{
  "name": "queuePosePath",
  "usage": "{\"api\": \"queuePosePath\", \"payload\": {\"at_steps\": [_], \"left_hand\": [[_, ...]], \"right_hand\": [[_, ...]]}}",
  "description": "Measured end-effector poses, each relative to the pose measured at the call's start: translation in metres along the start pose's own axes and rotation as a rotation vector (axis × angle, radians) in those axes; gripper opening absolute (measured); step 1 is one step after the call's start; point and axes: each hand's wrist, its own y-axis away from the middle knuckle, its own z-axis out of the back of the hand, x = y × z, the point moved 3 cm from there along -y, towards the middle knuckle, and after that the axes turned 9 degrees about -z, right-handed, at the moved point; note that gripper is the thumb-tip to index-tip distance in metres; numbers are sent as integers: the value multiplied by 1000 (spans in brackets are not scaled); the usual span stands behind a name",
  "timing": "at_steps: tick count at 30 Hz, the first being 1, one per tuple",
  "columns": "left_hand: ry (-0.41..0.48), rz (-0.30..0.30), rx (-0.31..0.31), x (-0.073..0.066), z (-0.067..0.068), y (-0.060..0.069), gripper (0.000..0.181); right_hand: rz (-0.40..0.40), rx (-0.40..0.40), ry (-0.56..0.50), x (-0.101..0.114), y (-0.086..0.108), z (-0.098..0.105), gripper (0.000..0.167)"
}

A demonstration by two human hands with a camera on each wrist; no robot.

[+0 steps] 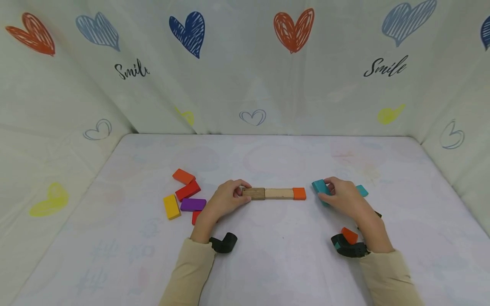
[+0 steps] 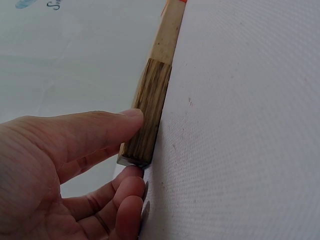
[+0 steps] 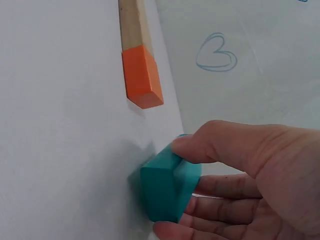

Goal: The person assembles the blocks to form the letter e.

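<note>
A row of blocks lies end to end on the table: a dark wooden block [image 1: 257, 194], a pale wooden length [image 1: 279, 194] and an orange block [image 1: 300, 194]. My left hand [image 1: 226, 199] pinches the left end of the dark block, its thumb along one side in the left wrist view. To the right of the row, my right hand [image 1: 344, 197] holds a teal block [image 3: 162, 192] between thumb and fingers. The teal block is tilted and apart from the orange block [image 3: 142, 77].
Left of my left hand lie a loose orange block [image 1: 183, 176], a red block [image 1: 188, 191], a yellow block [image 1: 172, 207], a purple block [image 1: 193, 205] and a partly hidden red one [image 1: 196, 216]. Around my right forearm are another teal block [image 1: 362, 190] and an orange piece [image 1: 349, 235].
</note>
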Motion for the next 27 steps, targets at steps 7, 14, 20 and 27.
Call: {"api": "queuePosePath", "payload": {"at_steps": [7,14,20,27], "left_hand": [[-1,-6,2,0,0,-1,28],[-9,-5,1,0,0,-1,28],[-6,-12,0,0,1,-1,28],[6,-12,6,-2,1,0,27]], "right_hand": [[-57,-78,-72,8,-3,-9,59],[-93,-167,-131,12,-6,-14,58],[-124,-187,-198,14,-13,-17,55],[-167,-188,-249,18,-21,-20,56]]}}
